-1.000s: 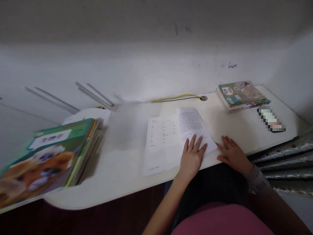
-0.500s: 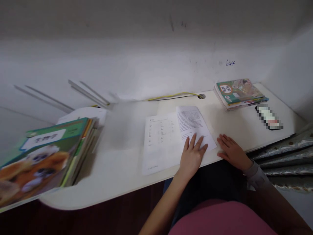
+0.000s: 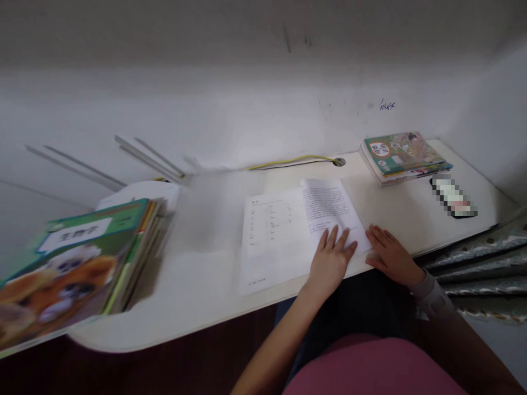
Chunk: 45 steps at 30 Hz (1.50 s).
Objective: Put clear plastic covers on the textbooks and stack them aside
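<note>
An open booklet (image 3: 276, 241) with printed white pages lies flat on the white desk (image 3: 197, 296). My left hand (image 3: 330, 258) rests on the lower part of its right page, fingers spread and pointing away from me. Just beyond the booklet's right edge, my right hand (image 3: 389, 253) lies on the desk with the fingers stretched out, the fingertips close to the page edge. A grey band circles my right wrist. Neither hand grips anything.
At the left stands a stack of books (image 3: 78, 263) with a green cover on top. A smaller pile of books (image 3: 405, 153) sits at the back right, near a phone (image 3: 453, 196) with a blurred-out screen. A yellow cable (image 3: 294, 160) runs along the wall into a desk hole.
My left hand has slid a little to the right across the right page, which now lies flatter and wider. My right hand has stayed in place.
</note>
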{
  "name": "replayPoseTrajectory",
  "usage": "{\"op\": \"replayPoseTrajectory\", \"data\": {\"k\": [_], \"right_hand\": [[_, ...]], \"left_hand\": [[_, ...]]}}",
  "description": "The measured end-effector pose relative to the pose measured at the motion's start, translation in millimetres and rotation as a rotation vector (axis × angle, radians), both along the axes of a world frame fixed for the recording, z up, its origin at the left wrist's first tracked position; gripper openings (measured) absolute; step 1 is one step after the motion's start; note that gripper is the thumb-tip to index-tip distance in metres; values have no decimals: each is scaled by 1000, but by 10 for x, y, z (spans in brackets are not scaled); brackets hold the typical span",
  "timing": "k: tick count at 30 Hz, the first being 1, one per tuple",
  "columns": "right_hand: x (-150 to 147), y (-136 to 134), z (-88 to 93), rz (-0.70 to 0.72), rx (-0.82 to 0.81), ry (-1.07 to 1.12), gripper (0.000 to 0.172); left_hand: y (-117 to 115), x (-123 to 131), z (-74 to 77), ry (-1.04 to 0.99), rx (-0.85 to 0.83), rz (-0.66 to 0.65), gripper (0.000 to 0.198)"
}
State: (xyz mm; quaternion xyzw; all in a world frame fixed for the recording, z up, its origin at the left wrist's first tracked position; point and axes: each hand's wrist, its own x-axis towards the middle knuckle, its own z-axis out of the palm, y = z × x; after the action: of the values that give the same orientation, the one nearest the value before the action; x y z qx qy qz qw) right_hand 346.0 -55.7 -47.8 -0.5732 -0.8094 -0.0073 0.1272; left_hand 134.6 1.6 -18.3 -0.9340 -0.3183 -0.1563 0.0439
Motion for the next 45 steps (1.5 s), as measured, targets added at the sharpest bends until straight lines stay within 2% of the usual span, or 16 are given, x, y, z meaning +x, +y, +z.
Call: {"op": "replayPoseTrajectory", "data": {"k": [9,17,26,32,34,38,40,43,45], "right_hand": [[-33,-2,11,-15,8,-37,67],[-59,-18,50,-16,23,-59,54],[-69,-25,22,-49,42,-70,58],[-78,-36,7,-64,48,-39,56],[-107,-40,30,-67,48,-45,54],[-268,33,156,-40,45,-44,52],[-401,130,236,-26,48,-29,50],[-608,295,303,14,43,-2,49],[-705,368,290,44,36,6,49]], "left_hand": [[-52,-8,6,11,-16,-24,32],[-33,29,-18,28,-20,-52,33],[-21,131,-90,60,-50,-77,38],[-20,64,31,-73,-124,-156,46],[35,-101,58,-147,-100,-74,45],[252,-707,-33,-252,-57,397,50],[354,-1049,-100,-271,-90,584,55],[424,-1430,-144,-297,-217,653,56],[420,-1564,-141,-333,-271,667,57]]}}
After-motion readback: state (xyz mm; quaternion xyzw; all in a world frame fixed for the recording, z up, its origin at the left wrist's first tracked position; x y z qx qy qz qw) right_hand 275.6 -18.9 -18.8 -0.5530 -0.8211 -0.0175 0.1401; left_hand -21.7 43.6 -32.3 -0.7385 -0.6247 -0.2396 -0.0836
